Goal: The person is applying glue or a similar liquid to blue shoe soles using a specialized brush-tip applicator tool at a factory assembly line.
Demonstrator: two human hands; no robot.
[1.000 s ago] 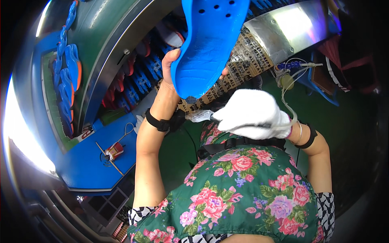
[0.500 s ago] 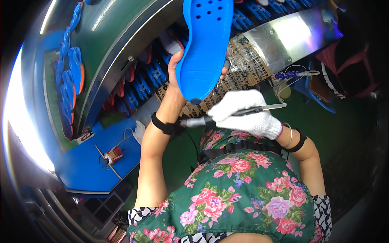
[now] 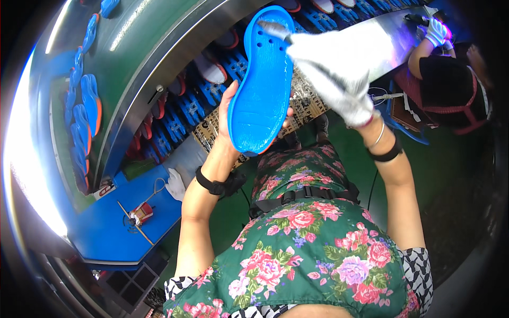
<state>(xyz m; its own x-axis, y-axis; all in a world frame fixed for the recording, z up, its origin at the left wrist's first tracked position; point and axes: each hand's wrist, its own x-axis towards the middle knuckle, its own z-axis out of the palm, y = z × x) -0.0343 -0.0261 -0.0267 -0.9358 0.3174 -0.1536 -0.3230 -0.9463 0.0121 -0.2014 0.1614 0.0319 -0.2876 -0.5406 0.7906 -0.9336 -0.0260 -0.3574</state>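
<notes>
My bare left hand (image 3: 228, 114) is wrapped around a blue shoe sole (image 3: 257, 103), thumb on its left edge and fingertips showing at its right. The sole is tilted up with its inner side facing me. It has a row of small holes toward its far end, and its surface looks wet in places. In my white-gloved right hand (image 3: 339, 69) is a brush (image 3: 274, 27), its bristles on the far end of the sole above the holes. The glove is blurred and hides most of the handle.
More blue and orange soles (image 3: 90, 106) line the curved green conveyor (image 3: 132, 47). Shoe parts fill the rack beyond. At left a blue table (image 3: 106, 233) bears a red container (image 3: 142, 213) and a white glove (image 3: 175, 184). A co-worker's gloved hand (image 3: 436, 33) is at far right.
My right hand has moved up and away from me, bringing the brush from below the sole to its far end. The sole has come slightly nearer. A co-worker's gloved hand has come into view.
</notes>
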